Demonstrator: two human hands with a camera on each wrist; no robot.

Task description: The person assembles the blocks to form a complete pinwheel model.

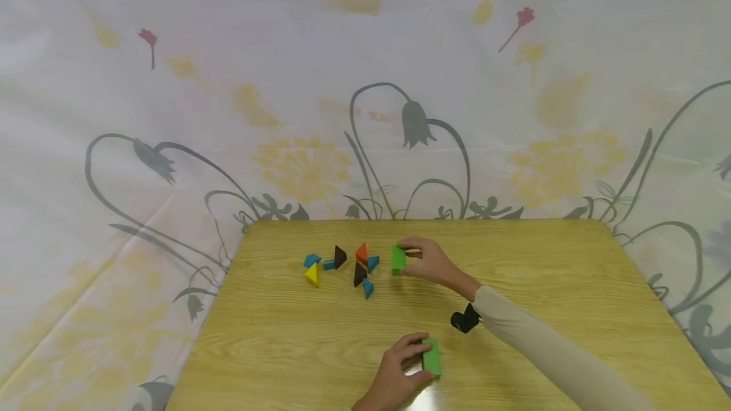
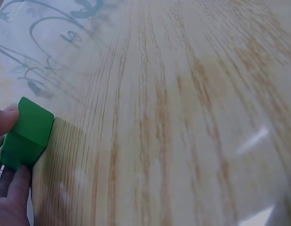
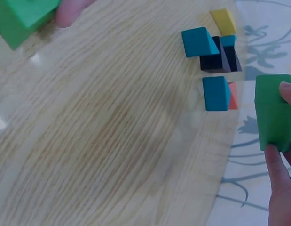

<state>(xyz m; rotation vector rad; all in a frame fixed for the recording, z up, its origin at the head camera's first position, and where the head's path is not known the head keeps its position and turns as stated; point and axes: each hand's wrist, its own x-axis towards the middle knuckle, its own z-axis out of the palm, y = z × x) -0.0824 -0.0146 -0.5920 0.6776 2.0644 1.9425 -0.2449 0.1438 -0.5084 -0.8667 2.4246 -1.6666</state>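
Note:
Near the front of the table my left hand (image 1: 394,365) pinches a green block (image 1: 432,359) between thumb and fingers. The same block (image 2: 27,134) shows at the left edge of the left wrist view. Farther back, my right hand (image 1: 434,263) holds a second green block (image 1: 398,260) by its two ends. In the right wrist view this block (image 3: 274,113) stands at the right, thumb on one end and fingers at the other. Just left of it lie a blue triangular block (image 1: 373,264) and a red triangular block (image 1: 362,254).
More blocks lie to the left: a black one (image 1: 340,257), a yellow one (image 1: 311,274), a blue one (image 1: 311,260) and several others. A black object (image 1: 465,319) is by the right sleeve (image 1: 514,319). A flower-patterned cloth (image 1: 320,81) hangs behind the wooden table (image 1: 274,335).

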